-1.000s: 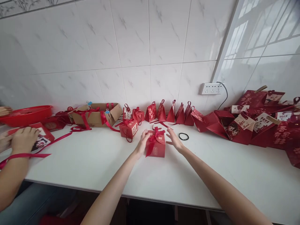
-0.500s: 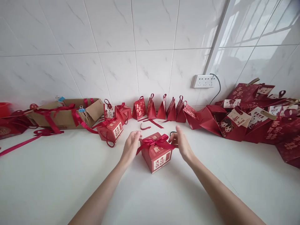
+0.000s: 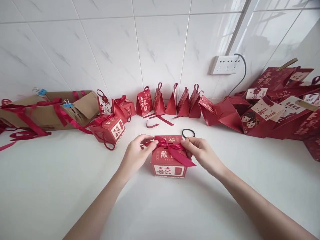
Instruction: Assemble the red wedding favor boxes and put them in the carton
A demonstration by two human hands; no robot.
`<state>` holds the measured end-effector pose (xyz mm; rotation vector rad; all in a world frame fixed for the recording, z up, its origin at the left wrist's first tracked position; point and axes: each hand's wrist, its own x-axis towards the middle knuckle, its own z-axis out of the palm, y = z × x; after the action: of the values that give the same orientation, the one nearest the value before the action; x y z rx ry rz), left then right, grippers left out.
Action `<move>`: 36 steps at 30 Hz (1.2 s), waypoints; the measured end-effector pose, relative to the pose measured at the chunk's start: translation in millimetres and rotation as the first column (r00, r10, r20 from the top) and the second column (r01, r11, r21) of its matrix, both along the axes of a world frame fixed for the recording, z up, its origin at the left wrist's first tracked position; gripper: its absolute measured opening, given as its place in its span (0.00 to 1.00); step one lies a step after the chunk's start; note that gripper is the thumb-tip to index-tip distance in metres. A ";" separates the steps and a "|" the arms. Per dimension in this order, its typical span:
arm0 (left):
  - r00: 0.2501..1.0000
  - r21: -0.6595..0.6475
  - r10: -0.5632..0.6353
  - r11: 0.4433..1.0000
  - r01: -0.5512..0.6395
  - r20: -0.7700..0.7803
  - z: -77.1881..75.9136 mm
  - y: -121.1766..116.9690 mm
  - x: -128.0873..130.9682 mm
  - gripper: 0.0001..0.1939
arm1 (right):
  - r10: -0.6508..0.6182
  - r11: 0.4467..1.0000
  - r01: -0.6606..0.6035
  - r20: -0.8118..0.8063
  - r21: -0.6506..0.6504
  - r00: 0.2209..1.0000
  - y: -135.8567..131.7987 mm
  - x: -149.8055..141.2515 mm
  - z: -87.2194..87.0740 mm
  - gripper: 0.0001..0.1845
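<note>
A glossy, grey-veined tiled wall [image 3: 162,43] rises behind a smooth white table [image 3: 160,206], on which a ribbon-tied gift box [image 3: 162,162] stands upright. Far to that box's right lies a jumbled heap of red paper gift bags [image 3: 265,128], overlapping and tilted, some with cream printed flaps and strap handles. Well to its left is an open, plain brown cardboard carton [image 3: 46,115], with red satin ribbons [image 3: 27,120] draped over its side and trailing onto the table.

The left hand [image 3: 136,153] and right hand [image 3: 203,153] flank the gift box, each with thumb and fingers pinched on its own side of the satin bow [image 3: 172,145]; they partly cover the bow's ends. The box is closed, so its contents are hidden; its front bears a cream double-happiness panel. Left of it and farther back sits a similar box with a twisted cord handle [image 3: 107,128]. Behind it, a row of triangular card boxes [image 3: 172,105] with looped tops stands along the wall, below and left of a white socket strip [image 3: 225,65].

Blue binder clips [image 3: 42,92] grip the carton's edges. Dark red ribbon scraps [image 3: 163,120] lie just behind the gift box, and a thin black elastic loop [image 3: 188,129] rests near its back right corner.
</note>
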<state>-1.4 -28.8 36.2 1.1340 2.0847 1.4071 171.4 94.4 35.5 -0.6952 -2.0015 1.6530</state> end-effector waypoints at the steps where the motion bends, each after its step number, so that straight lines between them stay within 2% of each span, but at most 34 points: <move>1: 0.999 0.004 0.027 1.000 -0.027 -0.037 2.3 -1.1 0.1 0.17 | 0.008 1.000 -0.008 -0.002 0.001 1.000 -1.2 0.3 1.2 0.27; 3: 0.993 0.046 0.069 0.997 -0.065 -0.095 8.9 -4.5 0.7 0.12 | 0.005 1.000 -0.005 0.002 0.015 1.000 -3.1 0.4 3.3 0.27; 5: 0.997 0.091 0.040 0.995 -0.034 -0.064 18.1 -10.0 1.6 0.12 | -0.009 0.999 0.009 0.002 0.042 1.000 -3.8 0.4 4.4 0.27; 7: 0.989 0.051 -0.114 0.993 0.110 0.088 28.3 -17.3 2.6 0.15 | -0.014 0.998 0.014 -0.007 0.061 1.000 -3.1 0.8 4.8 0.27; 8: 0.958 -0.006 -0.211 0.976 0.216 0.195 33.1 -21.0 2.9 0.15 | -0.009 0.998 0.010 -0.011 0.057 1.000 -2.4 1.1 4.7 0.26; 10: 0.860 -0.144 -0.347 0.894 0.424 0.375 40.6 -27.7 3.3 0.15 | 0.008 1.000 -0.008 -0.019 0.021 1.000 -0.9 2.1 4.6 0.25; 12: 0.807 -0.252 -0.407 0.803 0.539 0.428 44.3 -32.3 2.8 0.13 | 0.035 0.999 -0.036 -0.033 -0.028 0.999 -0.2 3.1 4.8 0.25; 16: 0.789 -0.370 -0.488 0.701 0.609 0.373 44.3 -37.4 -1.1 0.12 | 0.101 0.992 -0.106 -0.078 -0.067 0.992 -2.8 4.2 6.9 0.24; 20: 0.764 -0.392 -0.485 0.662 0.639 0.426 44.0 -38.9 -6.1 0.14 | 0.099 0.994 -0.103 -0.093 -0.038 0.991 -6.6 4.6 8.4 0.24; 24: 0.732 -0.430 -0.521 0.594 0.680 0.439 44.2 -34.7 -8.5 0.19 | 0.083 0.995 -0.087 -0.086 -0.042 0.993 -5.1 4.5 5.4 0.25; 26: 0.733 -0.412 -0.532 0.607 0.679 0.424 43.0 -31.4 -8.9 0.21 | 0.068 0.996 -0.072 -0.084 -0.046 0.994 -2.8 3.7 2.6 0.25; 31: 0.730 -0.207 -0.511 0.736 0.644 0.454 38.4 -27.8 -10.3 0.19 | -0.005 0.998 0.001 -0.070 -0.059 0.998 2.5 1.0 -1.0 0.25; 34: 0.680 -0.104 -0.537 0.742 0.662 0.499 36.7 -30.2 -11.8 0.17 | 0.034 0.998 -0.034 0.005 -0.043 0.999 4.7 3.1 2.8 0.27; 36: 0.653 -0.077 -0.557 0.728 0.681 0.513 35.9 -32.1 -13.0 0.18 | 0.123 0.992 -0.125 0.107 0.010 0.987 6.2 7.0 6.6 0.29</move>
<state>-14.4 -60.8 72.1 1.1157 1.2907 0.8939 178.4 100.6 42.1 -0.6786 -2.1709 1.6995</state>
